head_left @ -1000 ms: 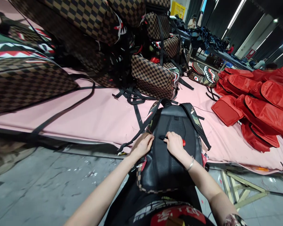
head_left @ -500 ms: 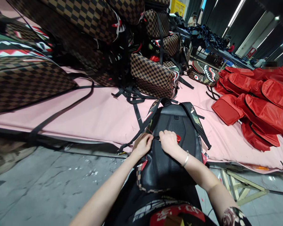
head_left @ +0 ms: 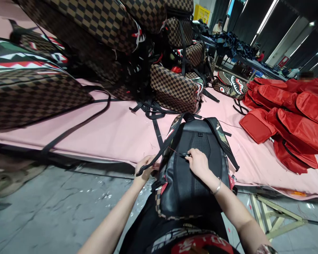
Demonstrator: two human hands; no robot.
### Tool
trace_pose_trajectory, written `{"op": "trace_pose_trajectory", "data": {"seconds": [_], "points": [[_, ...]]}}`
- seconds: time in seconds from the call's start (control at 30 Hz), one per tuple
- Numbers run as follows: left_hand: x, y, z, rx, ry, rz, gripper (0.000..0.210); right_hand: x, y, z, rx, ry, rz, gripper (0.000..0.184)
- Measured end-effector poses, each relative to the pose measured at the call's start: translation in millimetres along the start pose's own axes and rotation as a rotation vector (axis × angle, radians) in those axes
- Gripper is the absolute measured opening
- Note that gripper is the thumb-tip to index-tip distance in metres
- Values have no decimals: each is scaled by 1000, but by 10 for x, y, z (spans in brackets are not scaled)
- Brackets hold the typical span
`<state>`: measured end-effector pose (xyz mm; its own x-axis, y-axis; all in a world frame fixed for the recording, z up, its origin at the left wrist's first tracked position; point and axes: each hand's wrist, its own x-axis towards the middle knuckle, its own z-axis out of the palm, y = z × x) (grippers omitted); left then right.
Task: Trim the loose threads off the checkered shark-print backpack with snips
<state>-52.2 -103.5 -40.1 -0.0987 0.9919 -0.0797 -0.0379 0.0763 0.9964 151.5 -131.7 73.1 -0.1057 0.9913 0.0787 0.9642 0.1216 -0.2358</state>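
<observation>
A backpack [head_left: 190, 183] with a black padded back panel and checkered edging lies back side up, between my body and the pink-covered table. My right hand [head_left: 200, 164] is closed over the panel around small dark thread snips [head_left: 184, 154], mostly hidden by the fingers. A thin loose thread runs left from their tip. At the bag's left side is my left hand [head_left: 144, 171], with a black shoulder strap [head_left: 159, 155] crossing in front of it. Its fingers are partly covered, so its grip is unclear. The other shoulder strap [head_left: 222, 141] lies along the right side.
Checkered backpacks [head_left: 175, 88] with shark-mouth prints are heaped at the back left. Red pouches [head_left: 294, 123] are piled on the right of the pink table cover [head_left: 116, 123]. A camouflage shark-face bag [head_left: 230, 84] sits between them. People work farther back.
My left hand has left the middle of the back panel and moved left, behind the shoulder strap. My right hand has shifted slightly right and down, and the dark tip now shows beside its fingers.
</observation>
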Motion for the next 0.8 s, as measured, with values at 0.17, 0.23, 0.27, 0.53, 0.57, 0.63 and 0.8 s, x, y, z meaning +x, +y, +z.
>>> {"op": "trace_pose_trajectory", "data": {"seconds": [0.17,0.23,0.27,0.53,0.57,0.63,0.8], "points": [[65,423,-223,-544,-178,-321,52,-63,236,155,638,96,131,13],[44,639,-148,-651,-356,-488,49,-43,229,221,893,114,190,21],[4,719,-73,-615,-395,-515,47,-29,201,237,1008,121,211,26],[-732,560,604,-314,-252,-176,43,-24,-65,193,1256,88,354,37],[-778,509,612,-285,-252,-177,42,-41,-71,219,1266,94,381,38],[-796,434,582,-236,-255,-177,41,-74,-68,292,1307,102,410,41],[-502,433,538,-211,-144,-45,51,-74,-35,430,1365,24,463,51]]}}
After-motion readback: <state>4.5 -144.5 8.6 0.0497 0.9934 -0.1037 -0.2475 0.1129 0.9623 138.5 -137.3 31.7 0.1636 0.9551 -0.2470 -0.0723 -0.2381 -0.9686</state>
